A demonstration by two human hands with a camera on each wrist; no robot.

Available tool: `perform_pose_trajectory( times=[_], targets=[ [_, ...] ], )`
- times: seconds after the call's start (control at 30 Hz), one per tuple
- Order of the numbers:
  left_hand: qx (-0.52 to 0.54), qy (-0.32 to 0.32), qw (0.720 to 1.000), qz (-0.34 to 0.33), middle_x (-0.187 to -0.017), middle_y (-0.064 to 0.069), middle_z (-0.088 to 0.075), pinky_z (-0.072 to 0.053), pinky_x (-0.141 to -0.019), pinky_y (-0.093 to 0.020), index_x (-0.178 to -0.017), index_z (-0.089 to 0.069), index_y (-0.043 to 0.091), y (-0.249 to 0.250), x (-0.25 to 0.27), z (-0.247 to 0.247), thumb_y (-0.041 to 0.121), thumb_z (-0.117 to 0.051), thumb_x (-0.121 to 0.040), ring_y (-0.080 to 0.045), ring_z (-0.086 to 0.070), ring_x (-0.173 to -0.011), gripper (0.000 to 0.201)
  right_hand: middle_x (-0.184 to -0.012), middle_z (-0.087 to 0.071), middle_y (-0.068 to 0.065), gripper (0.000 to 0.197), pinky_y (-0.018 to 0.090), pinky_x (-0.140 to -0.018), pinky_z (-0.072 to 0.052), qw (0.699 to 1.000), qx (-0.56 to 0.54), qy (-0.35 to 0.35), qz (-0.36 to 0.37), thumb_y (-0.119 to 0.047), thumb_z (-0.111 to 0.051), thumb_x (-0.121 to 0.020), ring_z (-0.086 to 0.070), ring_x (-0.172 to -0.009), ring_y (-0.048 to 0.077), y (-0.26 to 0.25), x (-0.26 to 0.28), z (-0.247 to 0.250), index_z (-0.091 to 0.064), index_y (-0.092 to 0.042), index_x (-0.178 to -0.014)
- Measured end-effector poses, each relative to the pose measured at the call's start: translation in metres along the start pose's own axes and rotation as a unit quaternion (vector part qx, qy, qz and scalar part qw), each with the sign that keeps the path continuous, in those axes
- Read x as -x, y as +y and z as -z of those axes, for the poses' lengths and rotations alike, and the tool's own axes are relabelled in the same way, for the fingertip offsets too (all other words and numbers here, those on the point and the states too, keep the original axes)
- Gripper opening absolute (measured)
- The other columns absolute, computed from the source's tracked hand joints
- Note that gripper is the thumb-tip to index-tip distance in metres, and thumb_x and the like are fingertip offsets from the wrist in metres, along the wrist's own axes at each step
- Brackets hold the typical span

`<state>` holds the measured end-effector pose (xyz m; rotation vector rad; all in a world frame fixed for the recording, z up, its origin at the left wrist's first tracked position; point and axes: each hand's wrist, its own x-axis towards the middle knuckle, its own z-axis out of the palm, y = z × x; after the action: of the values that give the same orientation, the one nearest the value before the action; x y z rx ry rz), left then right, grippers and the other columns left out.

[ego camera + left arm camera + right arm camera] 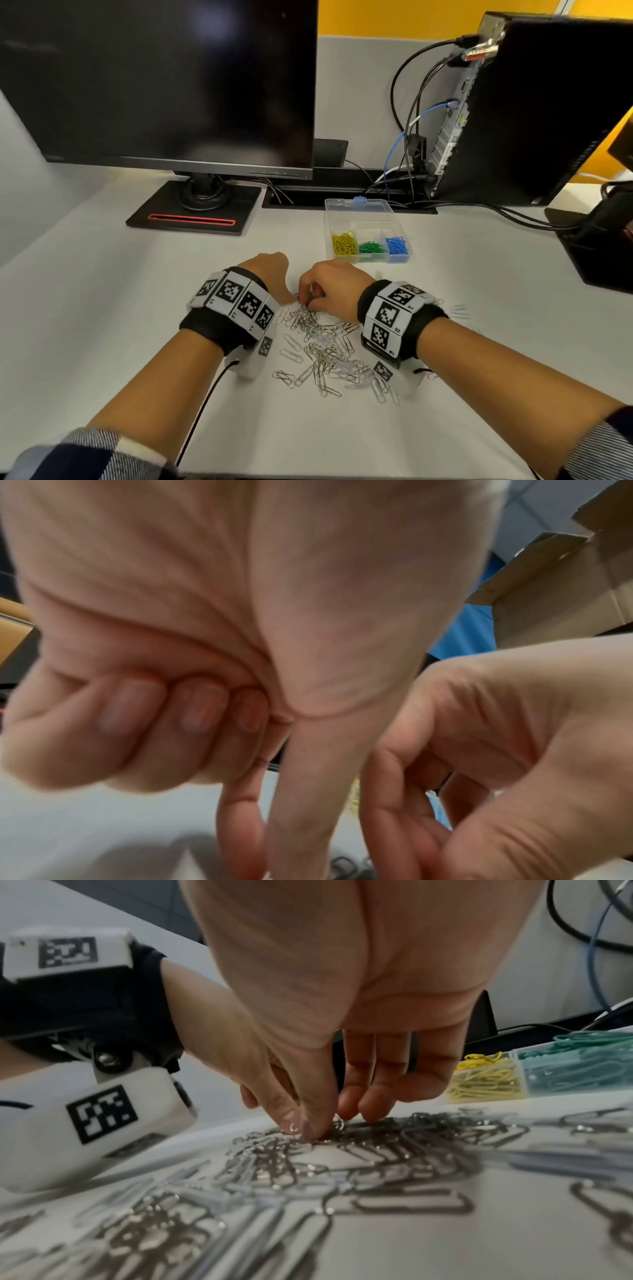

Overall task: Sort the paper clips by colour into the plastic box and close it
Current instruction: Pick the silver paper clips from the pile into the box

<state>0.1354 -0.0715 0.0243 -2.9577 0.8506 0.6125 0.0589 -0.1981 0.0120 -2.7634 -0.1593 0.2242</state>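
- The plastic box [368,229] is seen open on the bench [102,308], just in front of the cable slot and to the right of the monitor base [193,209].
- Three of its front compartments are filled: yellow clips [344,244] on the left, green clips [371,247] in the middle, blue clips [397,245] on the right.
- A loose heap of silver paper clips [322,346] is spread on the bench between the two wrists, well short of the box.
- The right hand [334,286] is held over the far edge of the heap; in the right wrist view its thumb and fingers [313,1123] are brought together on silver clips at the top of the pile.
- The left hand [269,274] is placed just beside the right one; in the left wrist view three fingers [192,710] are seen curled into the palm, while the forefinger and thumb are stretched down toward the clips.
- Whether anything is pinched between the left forefinger and thumb cannot be told.
- Marker-covered bands [233,301] are worn on both wrists.
- A black computer tower [534,113] with plugged cables is seen at the right rear of the bench.
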Motion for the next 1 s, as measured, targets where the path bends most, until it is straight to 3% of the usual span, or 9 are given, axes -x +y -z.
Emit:
perform_pose_trajectory(
  times=[0.13,0.33,0.43,0.5,0.57,0.67,0.73,0.9,1.0],
  targets=[
    [0.002,-0.004,1.000,-0.017,-0.109,-0.008,-0.059,-0.044,-0.074,-0.029,-0.111,-0.050,0.007,0.002,-0.004,-0.001,0.027,-0.067,-0.087,-0.024,-0.058,-0.097,0.036,-0.073,-0.056,-0.010,0.005,0.029,-0.075,-0.051,1.000,-0.010,0.002,-0.010,-0.016,-0.071,-0.082,-0.058,-0.077,0.015,0.002,0.001,0.001,-0.071,-0.020,-0.085],
    [0.020,-0.016,0.999,-0.038,-0.103,-0.026,-0.057,-0.045,-0.062,-0.031,-0.085,-0.052,0.002,-0.006,-0.003,-0.002,0.021,-0.057,-0.089,-0.024,-0.055,-0.071,0.020,-0.081,-0.066,-0.009,0.005,0.019,-0.071,-0.046,0.991,-0.104,0.078,-0.033,-0.018,-0.070,-0.086,-0.058,-0.077,0.005,0.015,0.021,0.013,-0.069,-0.021,-0.081],
    [0.135,-0.030,0.990,-0.021,-0.070,-0.018,-0.055,-0.038,-0.054,-0.026,-0.078,-0.055,0.000,-0.012,-0.001,0.006,0.024,-0.048,-0.096,-0.018,-0.047,-0.055,0.031,-0.084,-0.070,-0.003,0.006,0.021,-0.072,-0.052,0.955,-0.269,0.114,-0.055,-0.015,-0.065,-0.090,-0.064,-0.077,0.009,0.024,0.037,0.023,-0.067,-0.017,-0.085],
    [0.345,-0.045,0.937,-0.001,-0.057,-0.003,-0.042,-0.031,-0.048,-0.022,-0.066,-0.042,0.010,-0.014,-0.002,0.010,0.019,-0.039,-0.098,-0.015,-0.036,-0.049,0.032,-0.089,-0.074,0.005,0.006,0.026,-0.073,-0.056,0.885,-0.441,0.121,-0.082,-0.010,-0.060,-0.093,-0.068,-0.079,0.016,0.027,0.048,0.025,-0.065,-0.011,-0.090],
    [0.550,-0.070,0.832,-0.004,-0.057,0.000,-0.026,-0.017,-0.045,-0.021,-0.064,-0.028,0.017,-0.016,-0.003,0.013,0.011,-0.033,-0.091,-0.013,-0.021,-0.048,0.028,-0.091,-0.074,0.012,0.005,0.026,-0.071,-0.057,0.778,-0.606,0.130,-0.101,-0.008,-0.057,-0.094,-0.069,-0.079,0.020,0.027,0.060,0.024,-0.061,-0.007,-0.093],
    [0.697,-0.105,0.708,-0.048,-0.061,-0.001,-0.026,-0.018,-0.047,-0.024,-0.065,-0.028,0.018,-0.018,-0.003,0.014,0.014,-0.029,-0.082,-0.014,-0.022,-0.053,0.018,-0.086,-0.072,0.011,0.007,0.023,-0.064,-0.057,0.617,-0.770,0.130,-0.096,-0.008,-0.056,-0.089,-0.068,-0.073,0.017,0.028,0.072,0.023,-0.059,-0.005,-0.095],
    [0.757,-0.119,0.638,-0.079,-0.061,-0.002,-0.030,-0.024,-0.047,-0.024,-0.065,-0.031,0.017,-0.016,-0.002,0.016,0.017,-0.031,-0.074,-0.015,-0.027,-0.053,0.009,-0.082,-0.070,0.006,0.019,0.022,-0.063,-0.057,0.551,-0.822,0.116,-0.086,-0.009,-0.056,-0.084,-0.066,-0.070,0.014,0.029,0.075,0.023,-0.059,-0.006,-0.103],
    [0.821,-0.125,0.551,-0.084,-0.061,-0.005,-0.037,-0.038,-0.047,-0.024,-0.065,-0.043,0.011,-0.018,-0.004,0.016,0.017,-0.035,-0.069,-0.018,-0.038,-0.053,0.011,-0.076,-0.059,0.004,0.023,0.022,-0.057,-0.053,0.488,-0.864,0.088,-0.090,-0.005,-0.048,-0.084,-0.057,-0.064,0.015,0.033,0.073,0.022,-0.059,-0.007,-0.105],
    [0.812,-0.118,0.569,-0.046,-0.057,0.000,-0.028,-0.027,-0.043,-0.022,-0.067,-0.033,0.018,-0.024,-0.006,0.018,0.017,-0.032,-0.080,-0.014,-0.030,-0.047,0.014,-0.064,-0.042,-0.001,0.009,0.019,-0.046,-0.038,0.515,-0.847,0.059,-0.119,-0.011,-0.046,-0.087,-0.041,-0.053,0.011,0.036,0.066,0.021,-0.054,-0.011,-0.090]
  ],
)
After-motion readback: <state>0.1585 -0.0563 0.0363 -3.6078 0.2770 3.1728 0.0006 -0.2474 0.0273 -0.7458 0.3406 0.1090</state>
